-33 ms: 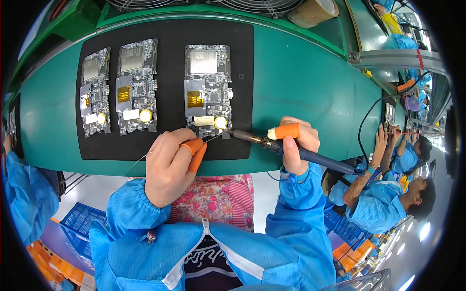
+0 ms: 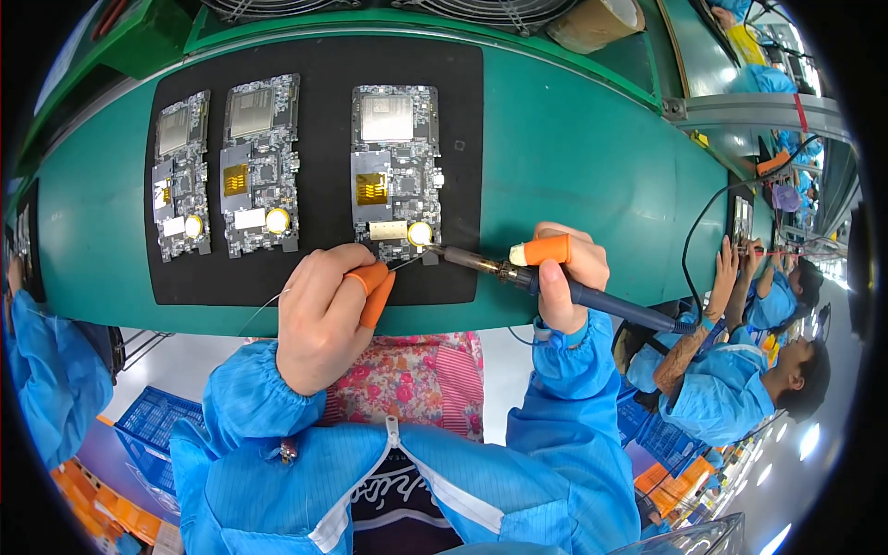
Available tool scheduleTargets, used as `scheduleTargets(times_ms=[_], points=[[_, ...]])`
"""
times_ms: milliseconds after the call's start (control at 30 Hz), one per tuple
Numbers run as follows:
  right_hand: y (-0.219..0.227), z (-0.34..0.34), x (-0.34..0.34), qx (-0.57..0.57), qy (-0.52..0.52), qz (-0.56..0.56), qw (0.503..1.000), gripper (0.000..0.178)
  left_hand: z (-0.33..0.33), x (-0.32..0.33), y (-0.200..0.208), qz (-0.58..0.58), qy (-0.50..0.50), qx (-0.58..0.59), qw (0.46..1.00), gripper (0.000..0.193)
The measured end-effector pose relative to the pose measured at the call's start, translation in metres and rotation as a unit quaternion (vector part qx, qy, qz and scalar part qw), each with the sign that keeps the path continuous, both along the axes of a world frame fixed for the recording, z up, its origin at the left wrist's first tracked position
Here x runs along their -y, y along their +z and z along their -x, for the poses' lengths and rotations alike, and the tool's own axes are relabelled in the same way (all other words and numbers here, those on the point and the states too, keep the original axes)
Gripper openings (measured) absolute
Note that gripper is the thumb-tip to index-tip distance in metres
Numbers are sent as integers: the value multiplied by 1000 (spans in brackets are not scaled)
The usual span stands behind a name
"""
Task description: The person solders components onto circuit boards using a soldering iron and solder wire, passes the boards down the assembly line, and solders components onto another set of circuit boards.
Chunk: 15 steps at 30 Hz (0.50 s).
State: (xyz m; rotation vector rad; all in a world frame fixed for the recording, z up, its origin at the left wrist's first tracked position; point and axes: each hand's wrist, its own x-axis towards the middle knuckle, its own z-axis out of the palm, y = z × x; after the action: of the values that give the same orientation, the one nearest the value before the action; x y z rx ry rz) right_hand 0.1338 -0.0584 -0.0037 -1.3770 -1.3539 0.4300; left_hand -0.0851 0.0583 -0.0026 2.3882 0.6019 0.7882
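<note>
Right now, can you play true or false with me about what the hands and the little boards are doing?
1. Three circuit boards lie on the black mat. True.
2. The right hand holds a soldering iron. True.
3. The iron's tip is at the leftmost board. False: it is at the lower edge of the rightmost board.
4. The left hand wears orange finger covers. True.
5. The left hand holds scissors. False: it pinches a thin wire.
6. The table is red. False: it is green.
</note>
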Motion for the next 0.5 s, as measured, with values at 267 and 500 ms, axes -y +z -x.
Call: scheduleTargets(times_ms=[267,500], points=[[0,1,1,1,-2,6,1000,16,-5,0,-2,-13,-5,14,1000,20],[0,2,0,0,-3,9,1000,16,-4,-2,3,-44,-20,-19,999,21]])
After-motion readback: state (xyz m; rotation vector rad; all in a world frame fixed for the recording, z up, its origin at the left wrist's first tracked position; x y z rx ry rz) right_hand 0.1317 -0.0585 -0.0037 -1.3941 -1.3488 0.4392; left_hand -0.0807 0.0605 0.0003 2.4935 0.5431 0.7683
